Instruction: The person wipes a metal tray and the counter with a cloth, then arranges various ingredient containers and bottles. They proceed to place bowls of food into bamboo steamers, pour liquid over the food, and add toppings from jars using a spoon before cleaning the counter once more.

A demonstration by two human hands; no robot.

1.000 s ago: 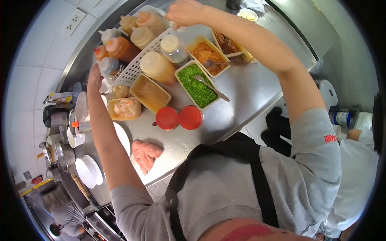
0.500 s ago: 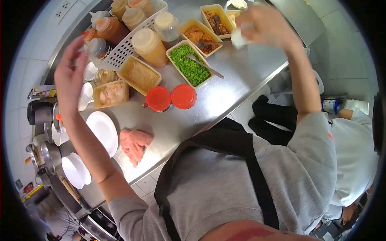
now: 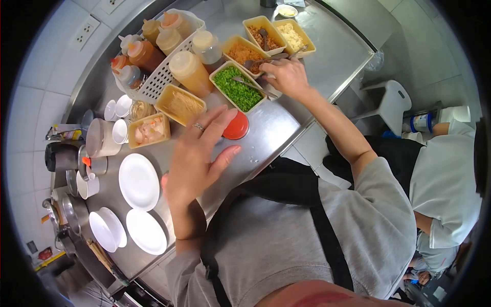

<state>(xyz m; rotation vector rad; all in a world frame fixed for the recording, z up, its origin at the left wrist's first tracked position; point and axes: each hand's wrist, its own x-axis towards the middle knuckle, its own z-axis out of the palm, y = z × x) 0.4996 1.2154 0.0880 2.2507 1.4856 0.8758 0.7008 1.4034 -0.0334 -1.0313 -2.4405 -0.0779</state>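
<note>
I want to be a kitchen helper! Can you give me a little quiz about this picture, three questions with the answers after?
1. True or false: the left hand wears a ring.
2. Which hand is closer to the crumbly orange food? A) left B) right
3. Fill the gap: several squeeze bottles stand in a white ____ with holes in its side.

Key:
1. True; it is on a finger.
2. B; the right hand is beside that tub.
3. Basket.
</note>
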